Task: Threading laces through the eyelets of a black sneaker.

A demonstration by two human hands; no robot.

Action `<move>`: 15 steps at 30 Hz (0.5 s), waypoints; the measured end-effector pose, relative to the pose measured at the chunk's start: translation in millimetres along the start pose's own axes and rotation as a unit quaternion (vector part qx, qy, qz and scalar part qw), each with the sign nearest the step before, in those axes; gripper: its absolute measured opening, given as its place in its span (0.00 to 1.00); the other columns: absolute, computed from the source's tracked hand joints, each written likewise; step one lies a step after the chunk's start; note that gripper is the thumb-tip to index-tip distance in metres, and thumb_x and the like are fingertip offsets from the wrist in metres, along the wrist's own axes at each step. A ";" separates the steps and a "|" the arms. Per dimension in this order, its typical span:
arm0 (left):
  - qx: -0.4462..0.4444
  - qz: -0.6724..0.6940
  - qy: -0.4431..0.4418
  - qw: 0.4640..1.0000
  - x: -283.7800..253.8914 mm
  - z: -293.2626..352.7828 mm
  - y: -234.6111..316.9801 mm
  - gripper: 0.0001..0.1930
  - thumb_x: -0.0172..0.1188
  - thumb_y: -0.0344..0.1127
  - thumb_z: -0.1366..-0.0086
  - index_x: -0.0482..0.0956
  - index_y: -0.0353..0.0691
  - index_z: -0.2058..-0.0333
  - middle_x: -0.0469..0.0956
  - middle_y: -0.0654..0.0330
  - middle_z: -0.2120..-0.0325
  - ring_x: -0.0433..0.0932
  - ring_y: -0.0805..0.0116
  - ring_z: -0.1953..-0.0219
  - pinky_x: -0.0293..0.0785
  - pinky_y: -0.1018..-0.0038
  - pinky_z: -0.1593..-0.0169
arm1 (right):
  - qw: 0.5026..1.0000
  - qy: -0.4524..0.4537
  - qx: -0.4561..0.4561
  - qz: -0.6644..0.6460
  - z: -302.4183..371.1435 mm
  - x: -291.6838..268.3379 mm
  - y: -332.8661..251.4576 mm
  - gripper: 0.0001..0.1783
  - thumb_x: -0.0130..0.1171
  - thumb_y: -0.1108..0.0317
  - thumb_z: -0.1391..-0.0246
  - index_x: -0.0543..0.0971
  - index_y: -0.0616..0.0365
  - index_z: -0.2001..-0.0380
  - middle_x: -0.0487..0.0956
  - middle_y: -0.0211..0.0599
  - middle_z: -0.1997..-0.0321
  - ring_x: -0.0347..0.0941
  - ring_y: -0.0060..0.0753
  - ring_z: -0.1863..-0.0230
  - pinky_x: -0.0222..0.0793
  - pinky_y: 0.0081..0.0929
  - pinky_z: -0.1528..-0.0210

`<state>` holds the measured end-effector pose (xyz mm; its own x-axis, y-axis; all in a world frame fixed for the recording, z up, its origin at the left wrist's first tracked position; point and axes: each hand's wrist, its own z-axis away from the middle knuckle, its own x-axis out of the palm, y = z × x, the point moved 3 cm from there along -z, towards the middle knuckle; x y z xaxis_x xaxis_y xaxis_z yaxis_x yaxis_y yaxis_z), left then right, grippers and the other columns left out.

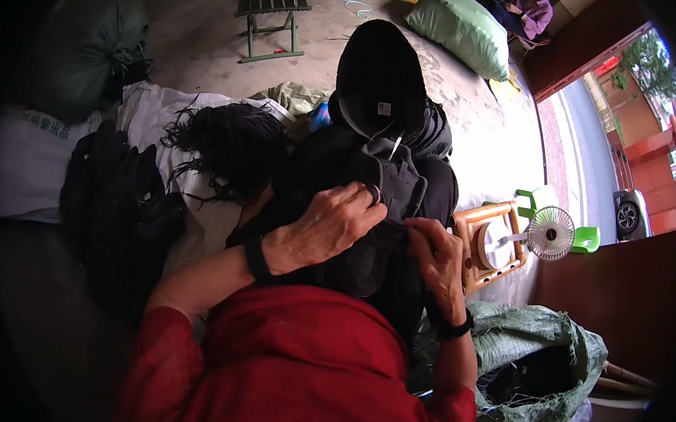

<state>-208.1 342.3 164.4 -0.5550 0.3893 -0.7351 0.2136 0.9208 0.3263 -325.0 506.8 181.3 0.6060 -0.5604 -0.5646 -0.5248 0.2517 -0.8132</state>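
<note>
A black shoe [366, 264] with a mesh toe lies across my lap, its toe toward me and its tongue [406, 185] pointing away. My left hand [336, 220] is closed over the shoe's left side, a black loop round one finger. What its fingertips pinch is hidden against the dark material. My right hand [436, 258] is at the shoe's right side, thumb and finger pinched together; anything thin between them is too dark to make out. Beyond the shoe, a stack of black shoe pieces [384, 68] rests by my knees, a white strip near its lower end.
Black laces [231, 140] lie heaped on a white sack [148, 105] at left, beside piled black shoes [117, 192]. At right are a bamboo stool [471, 226], a small fan [551, 233] and an open green sack [493, 318]. Farther off are a folding stool [274, 1], a stuffed sack [462, 34] and a seated person [533, 15].
</note>
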 end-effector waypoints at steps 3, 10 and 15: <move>0.027 -0.051 0.004 0.998 1.6 -0.6 2.0 0.09 0.57 0.26 0.42 0.75 0.35 0.60 0.73 0.54 0.70 0.76 0.58 0.68 0.77 0.69 0.66 | 0.995 0.004 -0.070 0.073 -7.3 7.6 10.3 0.09 0.57 0.75 0.45 0.80 0.60 0.60 0.80 0.39 0.75 0.79 0.29 0.76 0.71 0.23 0.72; -0.021 0.020 0.015 0.999 7.3 -5.8 -11.0 0.07 0.56 0.24 0.42 0.70 0.36 0.65 0.70 0.53 0.72 0.74 0.55 0.67 0.74 0.64 0.64 | 0.978 -0.014 -0.100 0.181 -15.6 1.0 -0.3 0.07 0.61 0.69 0.47 0.79 0.57 0.65 0.81 0.42 0.75 0.79 0.42 0.74 0.72 0.32 0.72; 0.001 0.139 -0.041 0.989 4.2 -4.7 -19.0 0.07 0.57 0.22 0.43 0.69 0.39 0.67 0.67 0.56 0.69 0.69 0.56 0.63 0.68 0.64 0.57 | 0.968 -0.107 -0.085 0.209 -30.6 -6.4 -5.5 0.11 0.65 0.63 0.50 0.78 0.57 0.68 0.80 0.44 0.77 0.78 0.48 0.74 0.71 0.38 0.73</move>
<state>-218.3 326.3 157.9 -0.4073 0.6274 -0.6637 0.3497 0.7784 0.5213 -344.3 484.8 193.7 0.4192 -0.2561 -0.8710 -0.8313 0.2774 -0.4816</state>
